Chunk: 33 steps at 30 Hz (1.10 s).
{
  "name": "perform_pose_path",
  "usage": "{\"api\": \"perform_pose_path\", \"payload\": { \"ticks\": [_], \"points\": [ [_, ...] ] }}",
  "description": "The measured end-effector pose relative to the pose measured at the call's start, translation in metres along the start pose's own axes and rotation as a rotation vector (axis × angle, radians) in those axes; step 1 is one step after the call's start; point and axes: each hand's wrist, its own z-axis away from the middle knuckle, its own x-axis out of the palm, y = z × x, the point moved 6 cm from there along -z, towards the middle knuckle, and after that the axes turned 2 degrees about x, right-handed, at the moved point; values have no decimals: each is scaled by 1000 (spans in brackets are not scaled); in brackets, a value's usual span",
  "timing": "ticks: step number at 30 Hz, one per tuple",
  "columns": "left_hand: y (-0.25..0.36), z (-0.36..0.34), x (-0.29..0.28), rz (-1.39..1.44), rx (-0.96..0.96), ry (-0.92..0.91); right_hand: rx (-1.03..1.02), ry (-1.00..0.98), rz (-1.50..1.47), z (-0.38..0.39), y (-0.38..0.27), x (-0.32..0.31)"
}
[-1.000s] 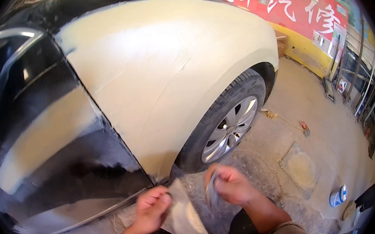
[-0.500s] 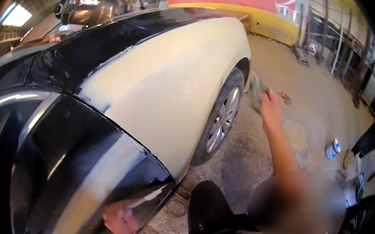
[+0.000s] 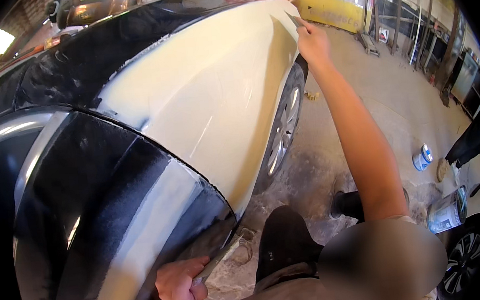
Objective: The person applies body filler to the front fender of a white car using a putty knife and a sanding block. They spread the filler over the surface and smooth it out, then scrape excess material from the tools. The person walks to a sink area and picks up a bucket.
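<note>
My right hand (image 3: 315, 45) reaches far forward, closed on a thin flat putty spreader (image 3: 293, 18). The spreader's edge meets the far end of the car's cream-coated fender (image 3: 207, 96), above the front wheel (image 3: 286, 126). Low and near me, my left hand (image 3: 182, 283) is closed round a flat putty knife (image 3: 221, 259), seen almost edge-on, with pale putty along it. This hand is beside the lower part of the black door (image 3: 83, 186), which bears a cream and whitish filler stripe (image 3: 144, 232).
A blue-and-white can (image 3: 423, 157) and a larger clear-sided tub (image 3: 447, 212) stand on the floor at right. Nearby are another person's dark-trousered leg (image 3: 470, 141) and a loose wheel (image 3: 463, 262). Poles and racks line the right wall; a red-and-yellow panel (image 3: 319, 9) stands at the back.
My right hand has moved up and forward from beside the wheel, bringing the spreader onto the fender's far end. My left hand has shifted slightly right and turned its knife. The view has tilted.
</note>
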Motion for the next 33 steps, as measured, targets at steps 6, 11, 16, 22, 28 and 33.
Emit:
{"api": "perform_pose_path", "payload": {
  "ticks": [6, 11, 16, 22, 28, 33],
  "points": [
    [0, 6, 3, -44, -52, 68, 81, 2, 11, 30, -1, 22],
    [0, 4, 1, 23, 5, 82, 80, -5, 34, 75, -26, 19],
    [1, 5, 3, 1, -33, 82, 46, -31, -31, 127, -56, 8],
    [2, 11, 4, -16, -86, 73, -118, 14, -144, 179, -69, 12],
    [0, 9, 9, -13, -39, 110, -248, 55, -218, 217, -70, 13],
    [-2, 12, 4, 59, 97, 114, -274, -16, -187, 254, -76, 10]
  ]
}}
